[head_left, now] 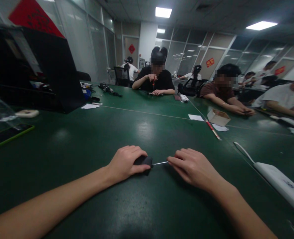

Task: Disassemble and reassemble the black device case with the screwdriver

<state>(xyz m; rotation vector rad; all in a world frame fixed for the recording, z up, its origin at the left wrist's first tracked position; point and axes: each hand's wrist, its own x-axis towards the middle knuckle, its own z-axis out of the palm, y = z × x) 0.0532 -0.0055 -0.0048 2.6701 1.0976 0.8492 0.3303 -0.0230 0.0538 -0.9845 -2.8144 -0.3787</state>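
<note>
The left hand [127,163] lies on the dark green table top [87,139] with its fingers curled over a small black block-shaped object [144,161], and it holds this object down near the table's front middle. Only the right end of the black object shows past the fingers. From that end a thin silver metal rod [160,163] comes out and goes sideways to the right hand [193,166]. The right hand is closed on the other end of the rod, with the fingertips pinched together around it. Both forearms rest low over the table.

To the right of the hands lies a long white flat device [281,183] with a white cable [244,152] at its far end. Further back on the right are a small open cardboard box [218,117], a red pen-like tool [213,129] just beside it, and white paper sheets [196,117]. On the left edge lies a flat dark phone in a green frame [8,135], and behind it stands a large black case [42,66].

At the far side of the table sits a person in a black shirt [156,81], both hands near the table. On the right, a person in a brown shirt [223,91] leans on the table.
</note>
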